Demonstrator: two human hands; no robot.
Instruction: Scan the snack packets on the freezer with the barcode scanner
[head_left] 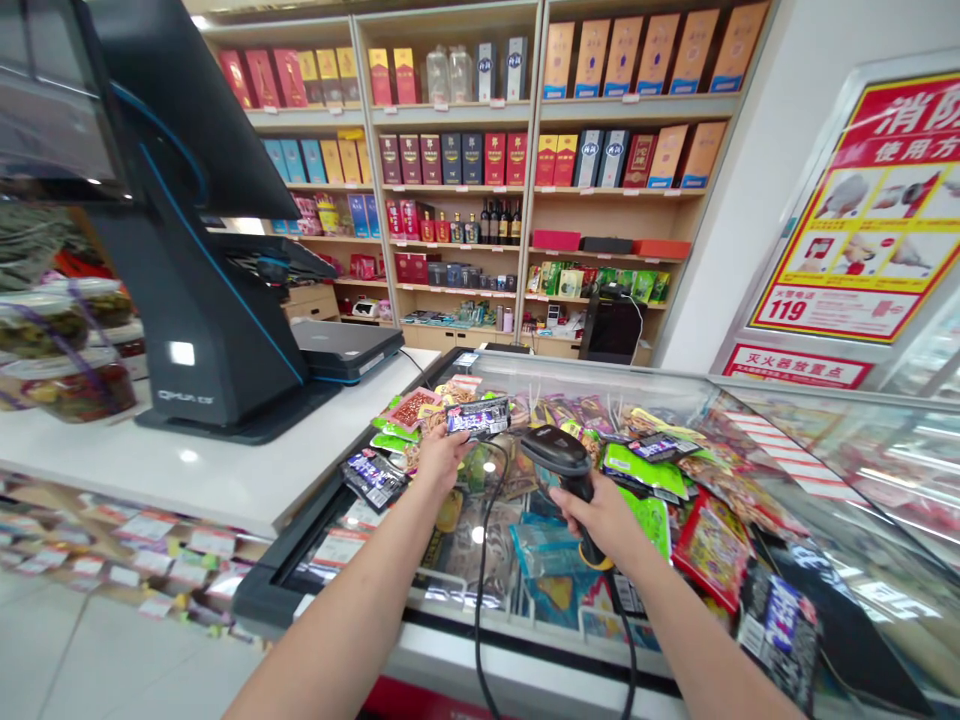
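In my right hand (604,515) is a black handheld barcode scanner (556,452), its handle gripped by my fingers and its head tilted toward the left. A black cable (484,570) hangs in a loop in front of the glass. My left hand (442,460) pinches a dark snack packet with white and blue print (478,417) by its near left edge. Several more snack packets lie around both hands, among them a similar dark packet (373,478) to the left, a green packet (643,470) and a red packet (712,548) to the right.
A glass-topped freezer (480,590) bears the packets. On the left, a white counter (225,490) holds a point-of-sale screen stand (202,300), a flat black scale (349,345) and lidded tubs (75,385). Shelves of boxed bottles (450,160) line the back wall.
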